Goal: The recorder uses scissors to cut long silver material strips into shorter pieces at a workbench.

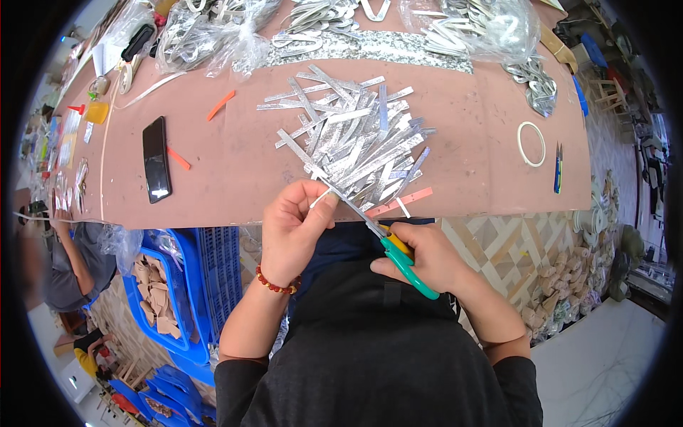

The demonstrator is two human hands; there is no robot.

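Observation:
My left hand [293,226], with a red bead bracelet on its wrist, pinches a narrow white strip [320,198] between thumb and forefinger near the table's front edge. My right hand [430,257] grips scissors [407,267] with green and yellow handles. Their blades point up and left, and the tips reach the fingertips of my left hand. Whether the blades touch the strip I cannot tell. Just beyond both hands lies a loose heap of silver, speckled strips [356,142]. By the blades, a pink strip [402,202] rests along the table edge.
On the brown-pink table [213,156] lie a black phone [156,160], orange strips [221,104], a white ring [531,144] and blue-handled snips [558,171]. Plastic bags of silver pieces [206,39] line the far side. A blue crate [160,292] stands lower left; another person sits beyond.

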